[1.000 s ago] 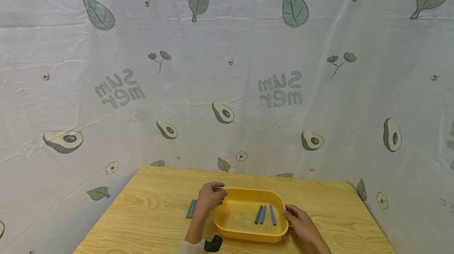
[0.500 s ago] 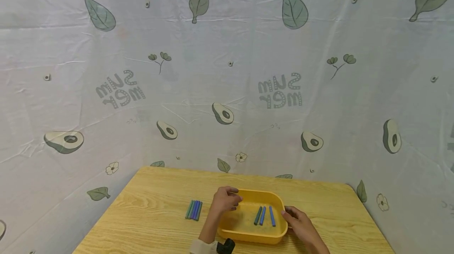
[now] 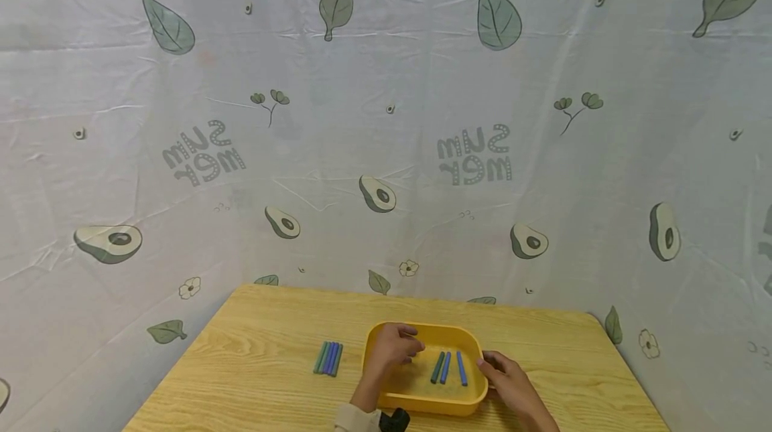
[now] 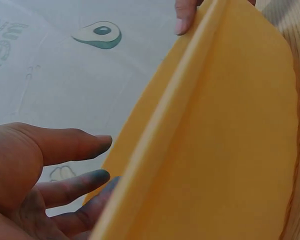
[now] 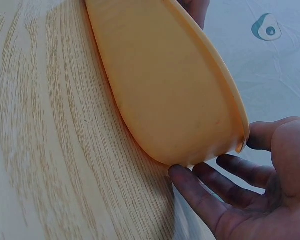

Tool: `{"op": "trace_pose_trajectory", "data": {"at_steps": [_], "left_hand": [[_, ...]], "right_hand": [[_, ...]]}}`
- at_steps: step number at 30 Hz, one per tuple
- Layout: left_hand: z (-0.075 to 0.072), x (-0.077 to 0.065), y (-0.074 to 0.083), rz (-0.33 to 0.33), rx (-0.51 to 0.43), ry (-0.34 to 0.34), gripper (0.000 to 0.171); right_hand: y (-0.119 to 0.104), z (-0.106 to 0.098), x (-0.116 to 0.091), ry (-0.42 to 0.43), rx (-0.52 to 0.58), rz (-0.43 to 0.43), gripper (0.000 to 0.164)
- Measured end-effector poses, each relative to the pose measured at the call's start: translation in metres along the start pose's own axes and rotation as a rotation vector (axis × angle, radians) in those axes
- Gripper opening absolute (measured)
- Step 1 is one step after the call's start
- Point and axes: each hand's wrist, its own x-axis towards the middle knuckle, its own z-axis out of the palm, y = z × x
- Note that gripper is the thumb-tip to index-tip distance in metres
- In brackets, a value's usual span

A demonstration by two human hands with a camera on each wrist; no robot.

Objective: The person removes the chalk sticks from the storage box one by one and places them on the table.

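Observation:
A yellow plastic tray (image 3: 434, 406) stands on the wooden table. Inside its right half lie three chalk-like sticks: a dark green one (image 3: 437, 368), a blue one (image 3: 445, 368) beside it and another blue one (image 3: 462, 368) apart. My left hand (image 3: 397, 346) is over the tray's left half, fingers spread and loosely bent, nothing between them; in the left wrist view the tray wall hides some fingertips. My right hand (image 3: 509, 378) holds the tray's right end, thumb at the rim and fingers against the outer wall, as the right wrist view shows. Fingertips of both hands look dusty grey-blue.
Left of the tray, several green, blue and purple sticks (image 3: 328, 359) lie side by side in a row on the table (image 3: 253, 378). A pale curtain (image 3: 338, 151) printed with leaves and avocados hangs behind the table and at both sides.
My left hand has moved right, from the tray's left rim to over its inside, uncovering the row of sticks. My right hand stays at the tray's right end.

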Motion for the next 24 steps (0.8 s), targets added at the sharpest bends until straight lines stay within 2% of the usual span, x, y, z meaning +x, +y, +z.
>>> {"op": "trace_pose_trajectory", "data": {"at_steps": [5,11,19,24], "left_hand": [[0.007,0.002,-0.003,-0.008,0.026,0.011,0.038],[0.014,0.004,-0.006,0.016,0.026,0.017,0.036],[0.023,0.005,-0.006,0.016,0.008,-0.028,0.04],[0.031,0.006,-0.007,0.012,0.026,-0.021,0.037]], "right_hand": [[0.0,0.002,0.0,0.018,-0.008,0.015,0.058],[0.0,0.004,0.002,0.054,-0.017,0.041,0.054],[0.001,0.006,0.004,0.091,-0.042,0.03,0.05],[0.001,0.006,0.003,0.097,-0.065,0.011,0.049]]}}
